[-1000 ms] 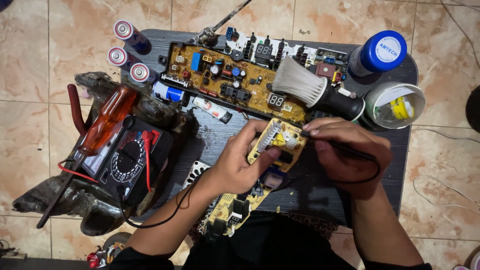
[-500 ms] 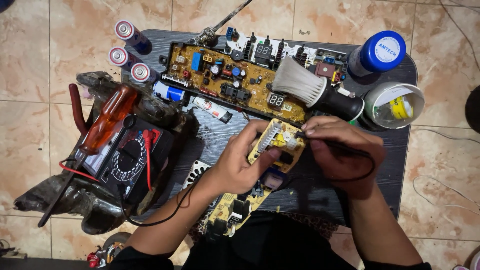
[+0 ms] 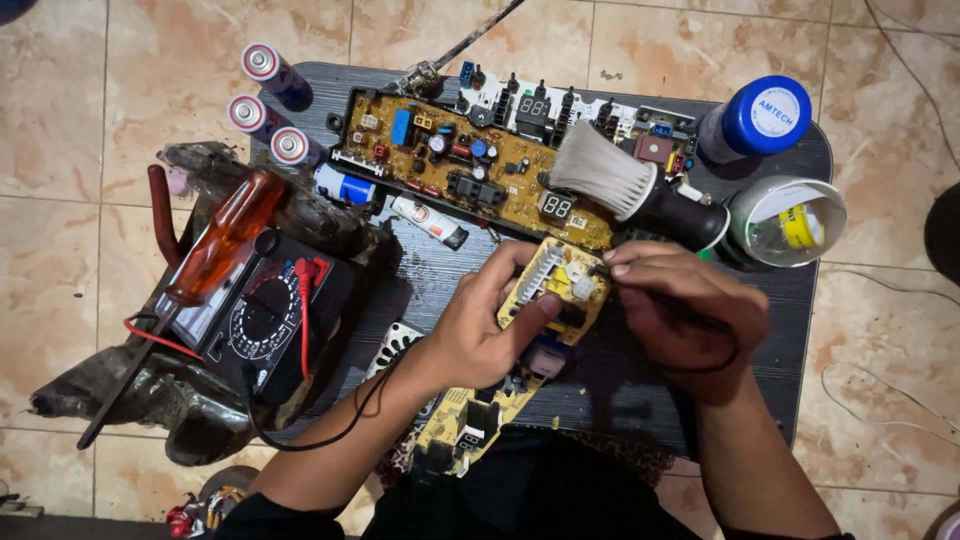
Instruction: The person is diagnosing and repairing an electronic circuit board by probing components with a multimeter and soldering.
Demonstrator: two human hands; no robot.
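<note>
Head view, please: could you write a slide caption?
Left hand holds small circuit board; right hand touches probe to it.

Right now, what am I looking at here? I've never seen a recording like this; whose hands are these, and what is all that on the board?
A head-worn camera looks down at one person's bare hands over a dark board on a tiled floor. The left hand holds a small yellow circuit board; the right hand presses a thin black probe to it. Around them lie a long circuit board, a brush, a multimeter, an orange-handled screwdriver, three batteries and a blue-capped bottle.
</note>
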